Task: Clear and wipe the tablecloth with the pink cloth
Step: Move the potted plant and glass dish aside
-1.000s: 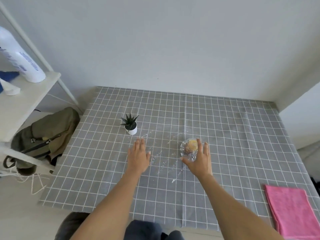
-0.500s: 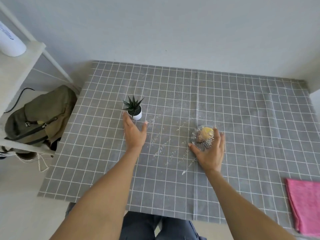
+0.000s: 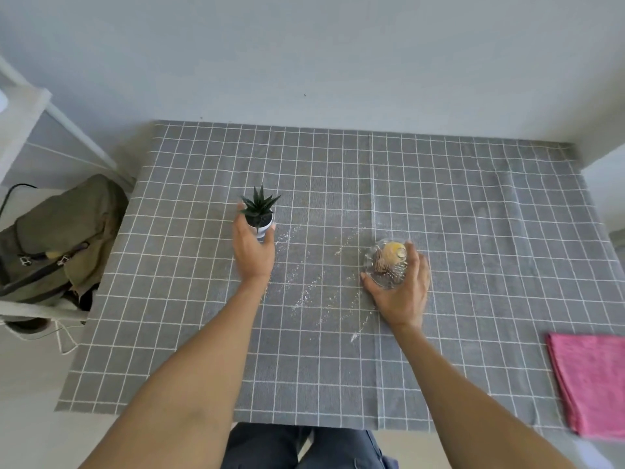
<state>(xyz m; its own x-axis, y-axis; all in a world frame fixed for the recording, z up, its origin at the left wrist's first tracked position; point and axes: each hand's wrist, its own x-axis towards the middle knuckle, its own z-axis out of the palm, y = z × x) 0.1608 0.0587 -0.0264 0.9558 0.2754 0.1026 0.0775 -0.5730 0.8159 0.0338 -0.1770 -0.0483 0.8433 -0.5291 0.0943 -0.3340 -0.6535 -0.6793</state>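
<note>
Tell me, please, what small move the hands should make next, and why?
Probably lift both items off: the left hand already cups the small potted plant, the right hand holds the glass dish, and white crumbs lie between them on the tablecloth.

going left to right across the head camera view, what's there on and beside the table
Olive backpack on the floor beside the table → potted succulent with the left hand around its pot → spilled white grains → glass dish under the right hand → pink cloth.
</note>
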